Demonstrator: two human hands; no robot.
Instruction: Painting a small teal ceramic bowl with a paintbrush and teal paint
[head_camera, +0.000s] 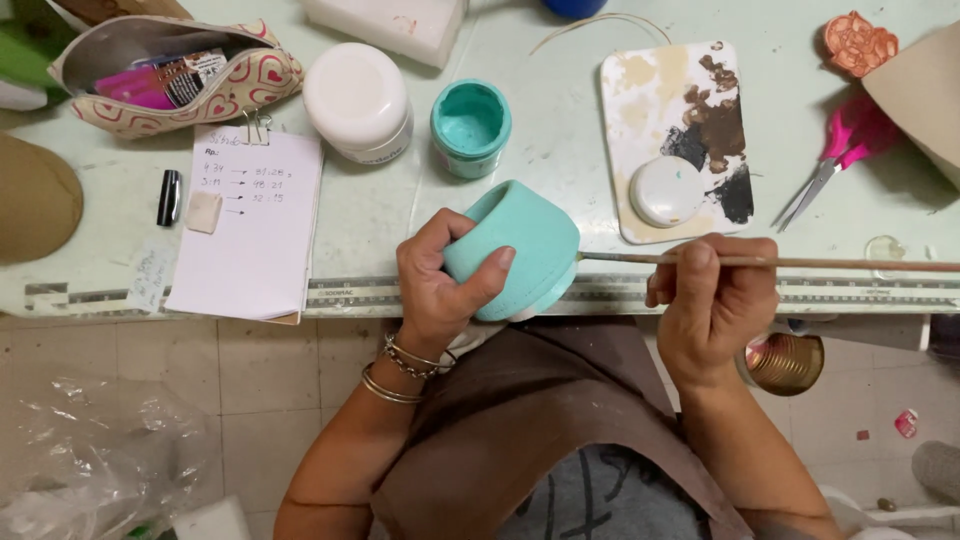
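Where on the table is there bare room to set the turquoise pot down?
Bare table lies between the open teal paint jar and the palette board, above the turquoise pot held in the left hand. A smaller patch sits between notepad and pot. The left end, by the pencil case, is crowded.

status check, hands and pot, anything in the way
Left hand grips turquoise pot, tilted. Right hand holds brush, tip at pot's side. Open paint jar just behind pot, apart.

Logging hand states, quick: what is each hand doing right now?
Left hand: closed around the round turquoise painted pot, tilted on its side.
Right hand: closed on the long thin wooden-handled paintbrush.
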